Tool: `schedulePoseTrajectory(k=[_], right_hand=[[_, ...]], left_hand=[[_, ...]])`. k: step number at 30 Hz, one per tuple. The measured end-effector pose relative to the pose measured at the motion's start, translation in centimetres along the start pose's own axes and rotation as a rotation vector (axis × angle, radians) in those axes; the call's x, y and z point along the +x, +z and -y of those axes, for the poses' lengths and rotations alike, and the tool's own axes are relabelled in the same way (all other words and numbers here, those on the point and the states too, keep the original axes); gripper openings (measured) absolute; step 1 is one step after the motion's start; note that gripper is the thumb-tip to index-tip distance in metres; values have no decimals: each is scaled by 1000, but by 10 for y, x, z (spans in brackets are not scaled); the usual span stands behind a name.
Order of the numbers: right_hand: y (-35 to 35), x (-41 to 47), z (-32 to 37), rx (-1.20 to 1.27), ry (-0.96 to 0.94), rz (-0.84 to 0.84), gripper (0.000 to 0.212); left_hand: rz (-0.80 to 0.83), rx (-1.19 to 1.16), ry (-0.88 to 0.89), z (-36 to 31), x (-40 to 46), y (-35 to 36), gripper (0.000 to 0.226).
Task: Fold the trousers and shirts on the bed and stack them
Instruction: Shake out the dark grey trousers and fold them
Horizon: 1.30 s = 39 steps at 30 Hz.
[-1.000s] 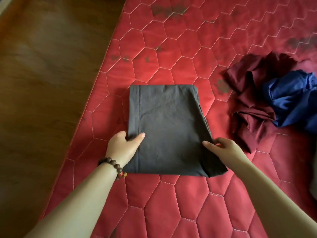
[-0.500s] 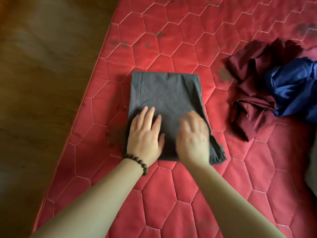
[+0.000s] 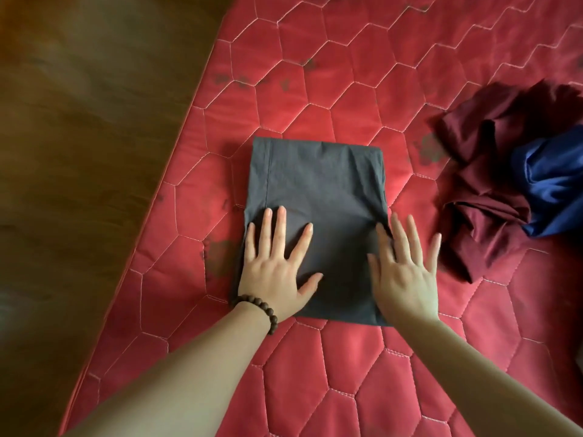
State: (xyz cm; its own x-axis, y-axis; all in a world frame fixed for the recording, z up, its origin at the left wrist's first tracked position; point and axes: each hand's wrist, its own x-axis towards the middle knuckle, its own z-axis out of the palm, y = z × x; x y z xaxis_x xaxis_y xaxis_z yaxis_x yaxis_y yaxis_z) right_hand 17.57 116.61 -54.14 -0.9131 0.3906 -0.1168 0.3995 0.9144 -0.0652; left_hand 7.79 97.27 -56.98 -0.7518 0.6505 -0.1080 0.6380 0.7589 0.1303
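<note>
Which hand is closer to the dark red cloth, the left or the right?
Right. The right hand lies flat on the grey garment's right edge, just beside the dark red cloth. The left hand presses the garment's far side.

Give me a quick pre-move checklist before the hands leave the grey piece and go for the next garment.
1. Grey folded garment lies flat as a neat rectangle: ok.
2. Left hand flat on it, fingers straight, gripping nothing: ok.
3. Right hand flat over its right edge, gripping nothing: ok.
4. Maroon garment folded: not ok, crumpled.
5. Blue garment folded: not ok, bunched on the maroon one, partly out of frame.
6. Which of the two is trousers or shirt: cannot tell.
</note>
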Motion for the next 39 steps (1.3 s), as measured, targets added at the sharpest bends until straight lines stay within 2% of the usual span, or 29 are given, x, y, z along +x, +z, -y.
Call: schedulePoseTrajectory(k=[2,3,5,7,10,12,15,18,19,21,23,24,25,28,30,31,33,36,37,39], right_hand=[[-10,25,28,184,-292,-122,48],[-11,42,47,263,-427,-90,47],[-11,80,85,314,-598,99,49],[-3,117,106,178,-688,242,51],[10,161,101,-123,-809,183,56],[11,186,87,-178,-694,154,57],[6,223,55,-194,-319,80,55],[-7,233,32,-207,-134,-104,48],[-9,223,35,-164,-149,-179,47],[-4,183,53,-27,-345,-249,46],[9,129,67,8,-588,-123,49],[12,113,65,-27,-607,-44,51],[14,109,55,-55,-540,1,52],[7,127,3,-129,-128,43,56],[-2,136,-21,-110,82,28,59],[-5,133,-19,-76,125,-11,59],[-5,112,12,2,41,-104,58],[15,52,42,40,-252,-35,55],[21,35,37,34,-235,20,56],[29,21,18,69,-5,68,57]], left_hand=[[15,-7,-3,-1,1,-1,80],[17,-14,-3,-1,1,-1,79],[29,-17,-11,-2,1,-2,77],[38,-12,-21,-1,1,-1,74],[43,-16,-36,0,2,0,79],[32,-24,-39,0,2,0,83],[28,-22,-39,0,3,1,84],[39,-11,-38,0,3,1,84],[46,-7,-37,0,3,0,84],[54,2,-40,-1,4,-1,83],[46,0,-38,-1,3,-1,79],[43,2,-38,-1,3,-1,77],[40,9,-36,-1,3,-1,79],[19,25,-31,0,3,2,84],[6,27,-21,0,3,4,84],[1,30,-19,0,3,4,84],[-7,38,-24,0,3,4,84],[-22,32,-26,-1,1,6,83],[-26,29,-25,-1,1,7,83],[-14,20,-23,0,1,6,85]])
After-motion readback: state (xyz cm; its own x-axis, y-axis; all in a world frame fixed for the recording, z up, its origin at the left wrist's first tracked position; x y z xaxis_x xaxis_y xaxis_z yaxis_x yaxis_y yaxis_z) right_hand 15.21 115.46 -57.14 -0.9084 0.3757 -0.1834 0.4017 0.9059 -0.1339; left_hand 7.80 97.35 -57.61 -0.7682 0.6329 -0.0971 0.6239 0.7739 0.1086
